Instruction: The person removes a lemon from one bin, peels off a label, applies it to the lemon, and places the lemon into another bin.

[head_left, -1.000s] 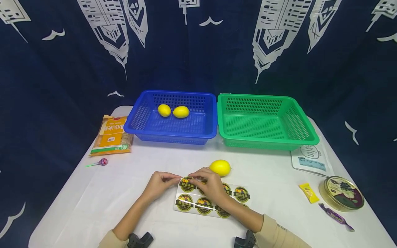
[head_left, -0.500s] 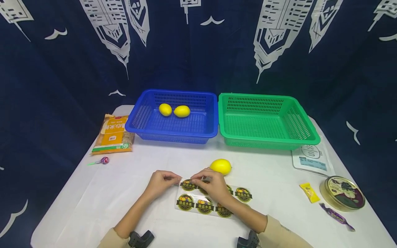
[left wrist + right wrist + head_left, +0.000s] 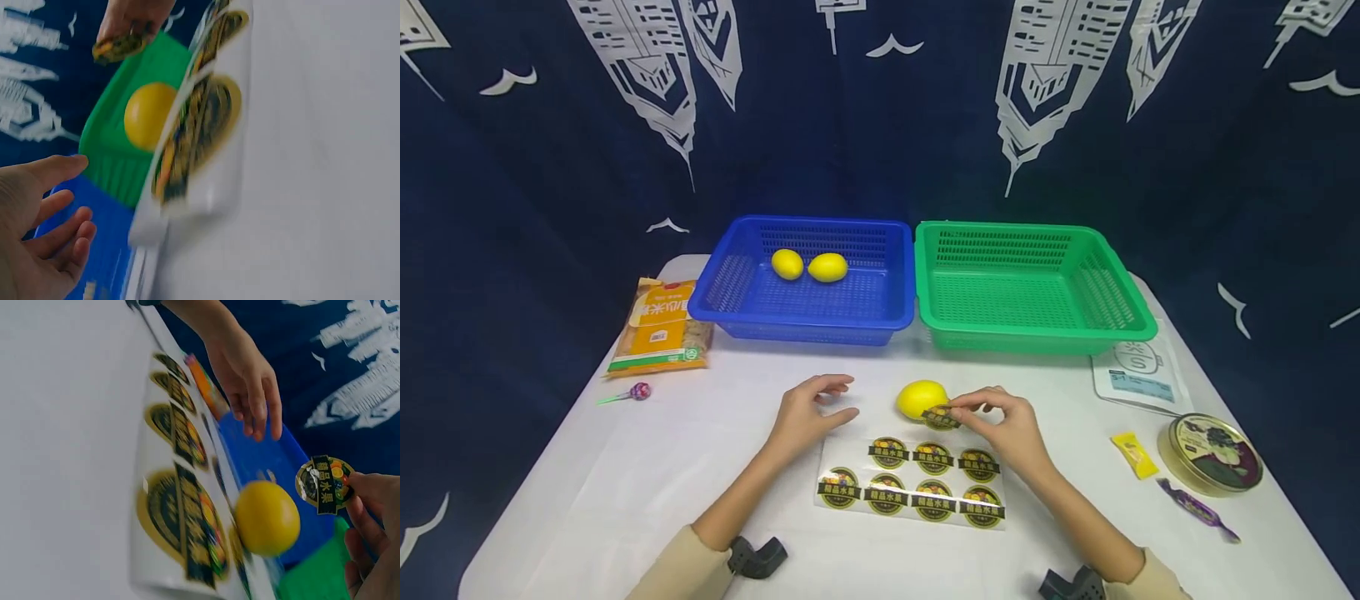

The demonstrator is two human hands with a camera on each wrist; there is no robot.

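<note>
My right hand (image 3: 1009, 425) pinches a round black-and-gold fruit sticker (image 3: 324, 485) by its edge, between thumb and fingertip. In the head view the sticker overlaps the front right of a yellow lemon (image 3: 919, 398) on the table. My left hand (image 3: 811, 417) is left of that lemon, thumb and fingers spread apart, holding nothing. Below both hands lies the sticker sheet (image 3: 863, 467), with rows of the same round labels and a bare spot at its upper left corner. The left wrist view shows the left hand (image 3: 47, 231) with loosely bent fingers.
A blue basket (image 3: 801, 327) holding two lemons (image 3: 827, 267) stands at the back, beside a green basket (image 3: 1037, 339). On the left are a food bag (image 3: 658, 329) and a lollipop (image 3: 640, 391). Wrapped candies (image 3: 1135, 455), a round tin (image 3: 1213, 454) and a white pouch (image 3: 1142, 379) lie right.
The right hand has peeled one sticker off the sheet's upper left corner and carried it right, up to the lemon. The left hand has let go of the sheet and opened.
</note>
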